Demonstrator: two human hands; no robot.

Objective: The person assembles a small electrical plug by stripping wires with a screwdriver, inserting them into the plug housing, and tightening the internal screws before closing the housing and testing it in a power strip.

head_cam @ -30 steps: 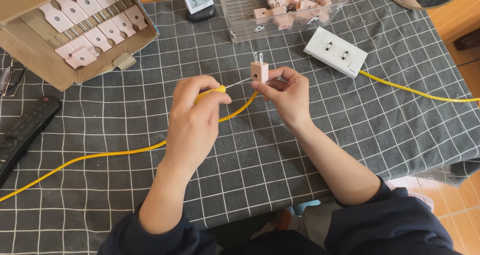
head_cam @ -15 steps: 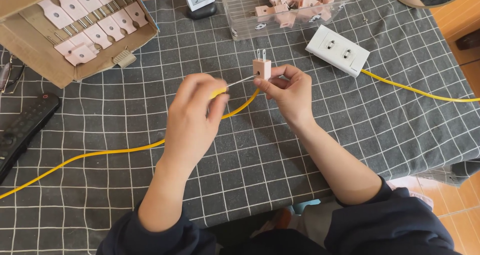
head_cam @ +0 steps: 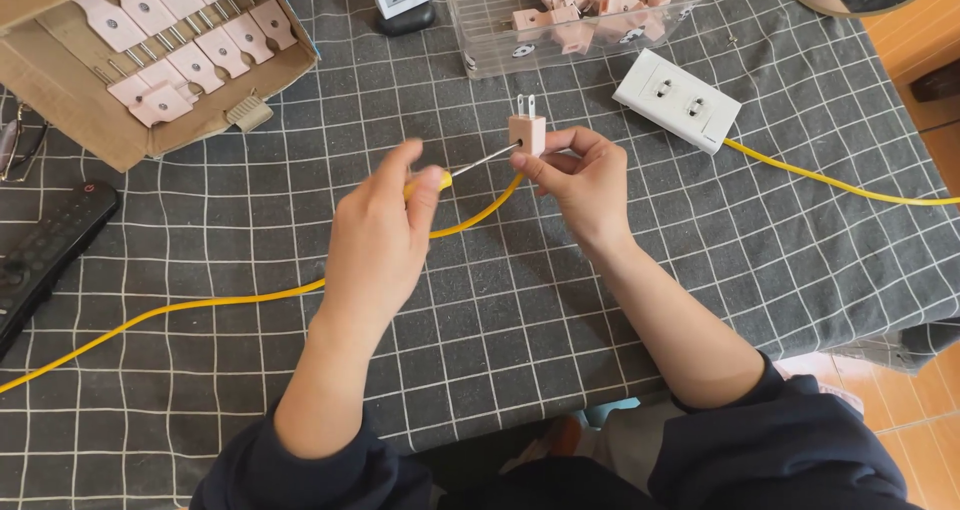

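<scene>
Above the middle of the checked worktop (head_cam: pixel 560 300), the right hand (head_cam: pixel 585 175) pinches a small, light, rigid pink plug (head_cam: pixel 526 133) by its body, prongs up, while the left hand (head_cam: pixel 385 235) grips a yellow-handled screwdriver (head_cam: pixel 470 165), tip at the plug's side.

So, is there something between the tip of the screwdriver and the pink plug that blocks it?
Nothing visible does. The left hand holds the yellow-handled screwdriver, and its metal shaft runs freely to the side of the pink plug, which the right hand holds up. The yellow cable passes below them, not between.
</scene>
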